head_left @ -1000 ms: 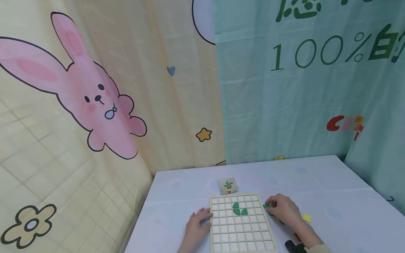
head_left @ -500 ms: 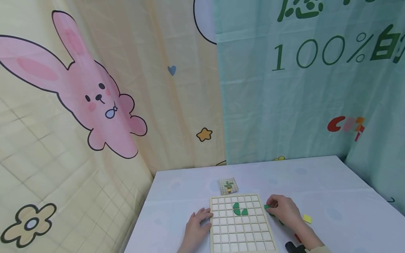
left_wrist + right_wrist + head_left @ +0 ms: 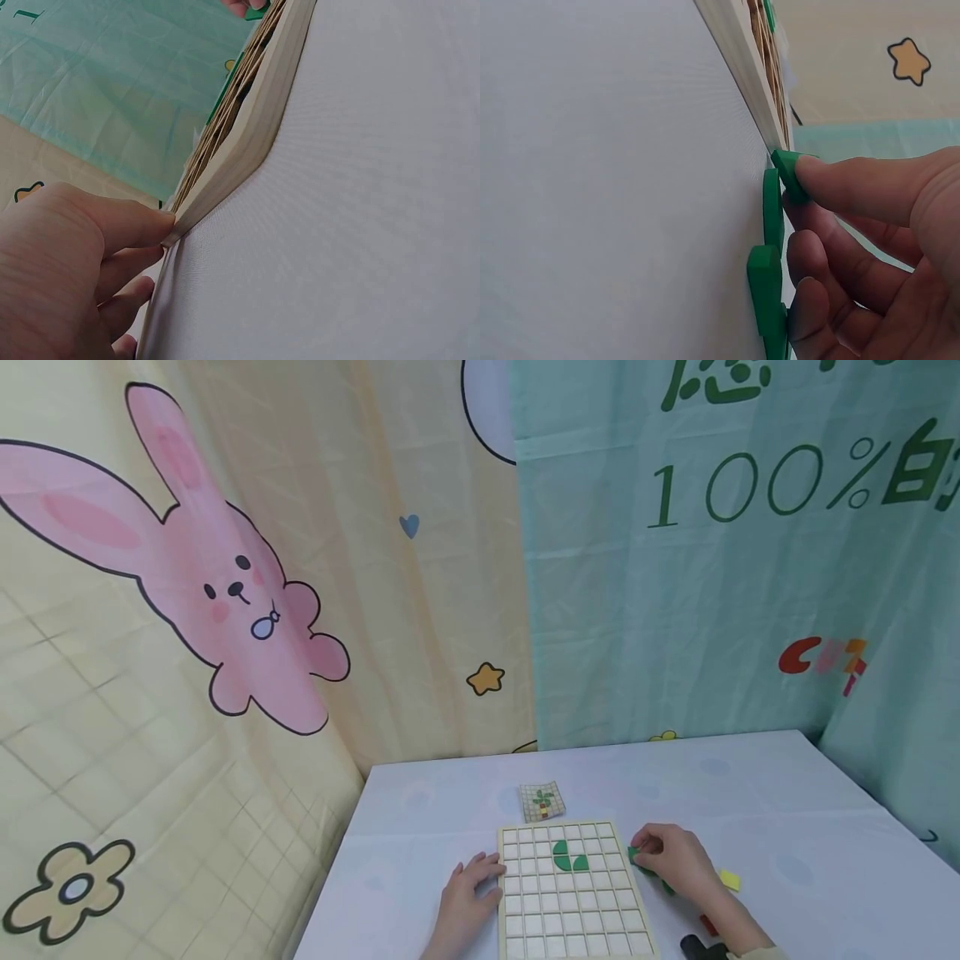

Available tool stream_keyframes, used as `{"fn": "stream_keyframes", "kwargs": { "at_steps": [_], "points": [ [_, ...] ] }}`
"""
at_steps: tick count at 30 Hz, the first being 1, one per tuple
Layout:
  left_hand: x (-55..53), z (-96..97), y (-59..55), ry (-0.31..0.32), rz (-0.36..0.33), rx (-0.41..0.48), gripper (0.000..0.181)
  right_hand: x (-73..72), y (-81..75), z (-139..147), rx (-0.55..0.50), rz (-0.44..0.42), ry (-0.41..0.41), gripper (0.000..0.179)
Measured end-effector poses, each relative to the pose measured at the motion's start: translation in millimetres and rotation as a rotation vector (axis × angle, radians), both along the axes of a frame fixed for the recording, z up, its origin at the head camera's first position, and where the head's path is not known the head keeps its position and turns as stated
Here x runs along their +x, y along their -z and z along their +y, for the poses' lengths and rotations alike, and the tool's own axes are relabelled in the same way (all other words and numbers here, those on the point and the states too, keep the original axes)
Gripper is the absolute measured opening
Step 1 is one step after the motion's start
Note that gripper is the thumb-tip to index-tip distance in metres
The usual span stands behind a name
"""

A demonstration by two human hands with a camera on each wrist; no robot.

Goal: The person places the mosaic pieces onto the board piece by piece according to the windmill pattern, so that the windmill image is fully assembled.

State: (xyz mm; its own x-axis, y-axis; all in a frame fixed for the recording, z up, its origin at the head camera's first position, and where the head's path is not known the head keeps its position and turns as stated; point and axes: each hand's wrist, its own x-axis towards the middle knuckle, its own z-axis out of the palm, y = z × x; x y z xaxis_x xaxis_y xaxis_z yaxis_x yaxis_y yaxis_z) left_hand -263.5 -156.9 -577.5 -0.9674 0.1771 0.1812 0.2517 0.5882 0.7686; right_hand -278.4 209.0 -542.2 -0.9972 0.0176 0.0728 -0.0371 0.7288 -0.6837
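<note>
One green tile (image 3: 786,171), pinched in the right hand (image 3: 675,858) beside the grid board (image 3: 532,903), could drop among the loose green pieces (image 3: 764,285) if the grip slackens; the left hand (image 3: 467,897), fingers relaxed, touches the board's left edge.

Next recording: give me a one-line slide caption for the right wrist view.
Right hand, its grip pinching a green piece beside the pale board, with more green pieces close by.
</note>
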Motion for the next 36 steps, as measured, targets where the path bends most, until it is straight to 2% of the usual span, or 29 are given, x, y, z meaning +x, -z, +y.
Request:
{"fn": "stream_keyframes", "kwargs": {
  "at_steps": [9,16,23,36],
  "points": [
    [1.7,-0.4,0.6,-0.006,-0.026,0.003,0.03,1.0,-2.8,-4.3,-0.015,-0.023,0.015,0.016],
    [4.0,-0.5,-2.9,0.002,-0.004,0.022,0.031,-0.4,-3.9,-6.0,-0.029,-0.027,0.019,0.016],
    [1.7,0.8,-7.0,-0.015,-0.047,0.042,0.032,-0.8,-6.0,-8.9,-0.046,-0.022,0.023,0.017],
    [1.4,1.4,-6.1,-0.03,-0.043,0.039,0.032,-3.5,-8.1,-21.7,-0.122,-0.002,-0.017,0.019]
  ]
}}
